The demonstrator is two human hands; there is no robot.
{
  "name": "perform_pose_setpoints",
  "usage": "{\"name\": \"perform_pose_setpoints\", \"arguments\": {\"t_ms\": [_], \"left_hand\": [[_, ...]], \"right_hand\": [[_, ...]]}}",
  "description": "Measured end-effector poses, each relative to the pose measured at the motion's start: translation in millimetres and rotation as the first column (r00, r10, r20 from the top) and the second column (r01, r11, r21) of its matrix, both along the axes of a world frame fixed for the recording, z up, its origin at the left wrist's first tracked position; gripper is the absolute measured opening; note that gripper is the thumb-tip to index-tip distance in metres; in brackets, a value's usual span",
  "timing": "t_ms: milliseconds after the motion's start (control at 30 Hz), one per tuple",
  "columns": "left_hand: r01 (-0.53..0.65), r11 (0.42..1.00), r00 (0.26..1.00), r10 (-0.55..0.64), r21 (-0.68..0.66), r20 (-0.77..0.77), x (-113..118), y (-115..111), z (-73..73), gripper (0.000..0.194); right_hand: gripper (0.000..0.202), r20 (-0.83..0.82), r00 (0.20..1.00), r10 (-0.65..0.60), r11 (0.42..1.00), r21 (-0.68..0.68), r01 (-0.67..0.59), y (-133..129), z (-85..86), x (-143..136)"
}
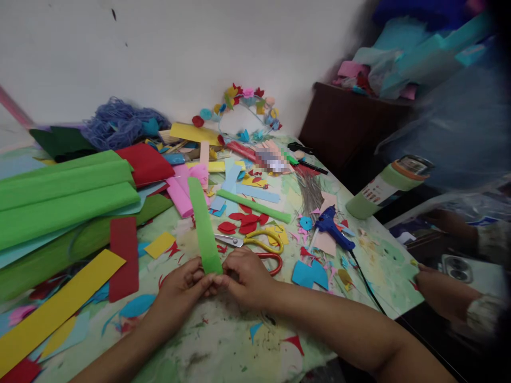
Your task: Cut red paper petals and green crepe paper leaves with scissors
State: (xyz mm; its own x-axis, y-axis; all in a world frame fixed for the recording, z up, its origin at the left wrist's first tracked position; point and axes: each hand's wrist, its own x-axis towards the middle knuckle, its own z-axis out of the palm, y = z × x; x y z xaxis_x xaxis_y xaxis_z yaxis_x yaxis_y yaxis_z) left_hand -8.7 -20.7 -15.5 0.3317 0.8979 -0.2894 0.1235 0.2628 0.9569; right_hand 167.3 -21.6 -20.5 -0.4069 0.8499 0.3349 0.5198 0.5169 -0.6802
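Observation:
A long strip of light green paper (202, 223) rises away from me, pinched at its near end between both hands. My left hand (187, 282) has its thumb and fingers closed on the lower left edge. Closed on the lower right corner, my right hand (244, 274) meets the left at the fingertips. Just beyond the right hand lie scissors (263, 239) with one yellow and one red handle, blades pointing left. Red paper petals (248, 223) are scattered behind them, near a narrow rolled green strip (255, 206).
Folded green paper (64, 191) piles up on the left, beside a yellow strip (59, 314). A blue glue gun (333, 229) with a black cord and a green bottle (385, 186) stand right. A flower wreath (249, 111) leans on the wall. Another person's hand (443, 292) is at far right.

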Motion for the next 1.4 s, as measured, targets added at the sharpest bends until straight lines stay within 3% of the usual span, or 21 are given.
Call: {"name": "perform_pose_setpoints", "arguments": {"t_ms": [300, 667, 900, 1067, 1267, 1400], "left_hand": [[0.012, 1.0, 1.0, -0.012, 0.0, -0.015, -0.6, 3.7, 2.1, 0.024], [0.092, 0.995, 0.996, -0.092, -0.037, 0.009, 0.6, -1.0, 3.7, 0.025], [0.168, 0.979, 0.986, -0.164, -0.112, 0.044, 1.1, -4.7, 2.1, 0.047], [0.171, 0.981, 0.985, -0.174, -0.094, -0.019, 1.6, -3.0, 4.9, 0.025], [0.198, 0.98, 0.968, -0.201, -0.035, -0.15, 2.6, -4.2, 12.6, 0.03], [0.186, 0.982, 0.972, -0.188, -0.029, -0.143, 3.0, -4.0, 14.1, 0.031]], "right_hand": [[0.021, -0.099, 0.995, -0.012, 0.998, -0.058, 0.007, 1.2, -0.6, -0.5], [0.03, -0.121, 0.992, 0.042, 0.996, -0.074, -0.052, 2.1, -1.1, 2.6], [0.035, -0.17, 0.985, 0.027, 0.994, -0.098, -0.045, 2.9, -5.4, 1.4], [0.033, -0.244, 0.97, -0.005, 0.996, -0.091, -0.017, 2.5, -3.7, 2.3], [0.035, -0.316, 0.947, -0.055, 0.995, -0.093, 0.027, 2.1, -2.2, 1.5], [0.036, -0.335, 0.936, -0.106, 0.991, -0.114, 0.071, 1.7, -2.5, 0.6]]}}
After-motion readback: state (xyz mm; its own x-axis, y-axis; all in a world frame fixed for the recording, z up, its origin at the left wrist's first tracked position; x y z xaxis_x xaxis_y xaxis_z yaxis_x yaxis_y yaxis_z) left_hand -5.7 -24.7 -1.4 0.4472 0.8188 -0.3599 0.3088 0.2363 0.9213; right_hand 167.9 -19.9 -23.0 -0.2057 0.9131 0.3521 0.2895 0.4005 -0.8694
